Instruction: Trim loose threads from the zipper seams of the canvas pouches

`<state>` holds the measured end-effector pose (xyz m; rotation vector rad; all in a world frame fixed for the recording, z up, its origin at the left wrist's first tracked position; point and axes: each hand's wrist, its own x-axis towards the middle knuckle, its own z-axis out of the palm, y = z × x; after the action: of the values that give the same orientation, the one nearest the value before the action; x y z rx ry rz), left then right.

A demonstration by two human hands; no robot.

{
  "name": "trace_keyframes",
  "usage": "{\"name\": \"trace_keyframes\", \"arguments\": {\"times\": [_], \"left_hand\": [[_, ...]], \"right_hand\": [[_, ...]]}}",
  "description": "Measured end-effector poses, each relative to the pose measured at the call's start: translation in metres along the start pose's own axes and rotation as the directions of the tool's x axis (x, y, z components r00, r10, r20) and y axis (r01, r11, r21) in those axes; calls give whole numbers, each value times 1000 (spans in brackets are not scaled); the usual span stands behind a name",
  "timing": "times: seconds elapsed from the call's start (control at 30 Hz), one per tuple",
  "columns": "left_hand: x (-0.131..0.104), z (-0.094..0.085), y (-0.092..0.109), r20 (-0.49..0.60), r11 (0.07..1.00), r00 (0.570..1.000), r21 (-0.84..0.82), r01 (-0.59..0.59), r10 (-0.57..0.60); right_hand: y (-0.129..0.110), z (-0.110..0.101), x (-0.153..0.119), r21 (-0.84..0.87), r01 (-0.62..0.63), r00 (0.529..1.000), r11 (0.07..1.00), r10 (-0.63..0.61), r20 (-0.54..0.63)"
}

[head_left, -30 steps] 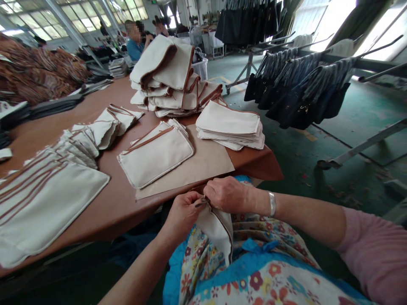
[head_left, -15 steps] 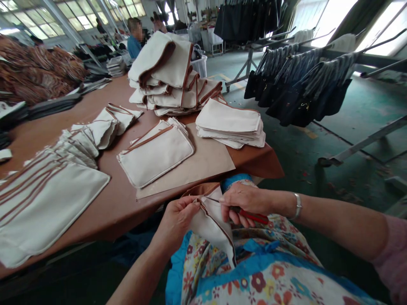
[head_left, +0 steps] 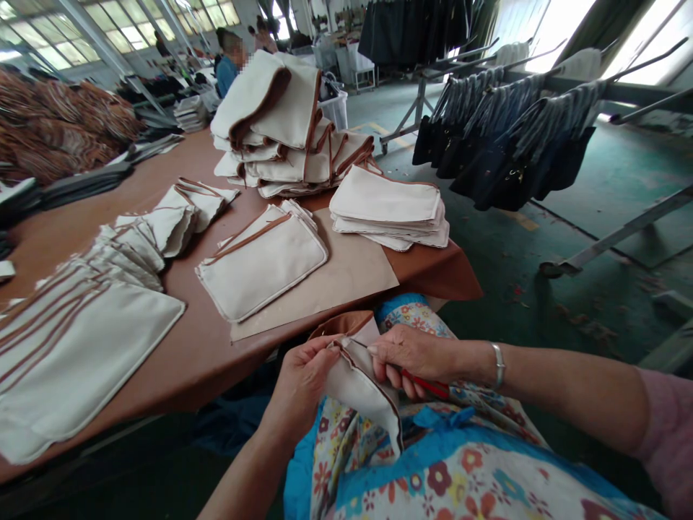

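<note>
My left hand (head_left: 307, 368) pinches the edge of a cream fabric pouch piece (head_left: 360, 386) with brown trim, held over my lap at the table's front edge. The piece hangs down onto a flowered apron (head_left: 444, 469) with blue bands. Closed around a thin metal tool with a red handle (head_left: 430, 385), my right hand (head_left: 410, 355) sits just right of the left one. The tool's thin shaft points left toward the pinched edge; its exact kind cannot be made out, and fingers hide part of it.
A brown-covered table (head_left: 216, 361) bears a flat cream pouch (head_left: 265, 267) on a card sheet (head_left: 368, 271), a neat pouch stack (head_left: 387, 206), a tall pile (head_left: 292, 123) and a fanned row (head_left: 92, 339). Black bags hang from a wheeled rack (head_left: 563, 267) at right. A person (head_left: 226, 68) is behind.
My right hand and the red-handled tool have shifted slightly left and down, closer to the left hand. The left hand keeps its pinch; the view has tilted a little.
</note>
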<state>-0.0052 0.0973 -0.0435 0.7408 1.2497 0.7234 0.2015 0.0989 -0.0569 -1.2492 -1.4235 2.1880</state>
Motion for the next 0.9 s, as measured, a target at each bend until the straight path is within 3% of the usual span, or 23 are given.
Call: {"name": "trace_keyframes", "arguments": {"times": [0.2,0.37,0.57,0.63,0.7,0.8,0.9], "left_hand": [[-2,-1,-1,39,998,999,60,-24,21],[-10,6,-2,-15,976,996,200,-81,85],[-25,22,-5,31,986,999,170,3,-9],[-24,20,-1,-44,998,999,68,7,-4],[-20,16,3,-81,1000,997,-9,11,-12],[-15,9,5,-48,999,999,-30,23,-24],[-14,7,2,-45,1000,999,-27,13,-15]], "right_hand": [[-2,2,0,-30,3,999,1000,-4,-32],[-1,9,2,-99,-16,997,995,9,-70],[2,-7,13,74,77,924,994,-43,-380],[-1,-14,7,42,119,934,992,-97,-344],[-7,-16,-3,-38,139,961,990,-144,-235],[-16,-8,-17,-145,72,994,987,-84,-73],[-23,3,-22,-201,3,1000,980,-9,-29]]}}
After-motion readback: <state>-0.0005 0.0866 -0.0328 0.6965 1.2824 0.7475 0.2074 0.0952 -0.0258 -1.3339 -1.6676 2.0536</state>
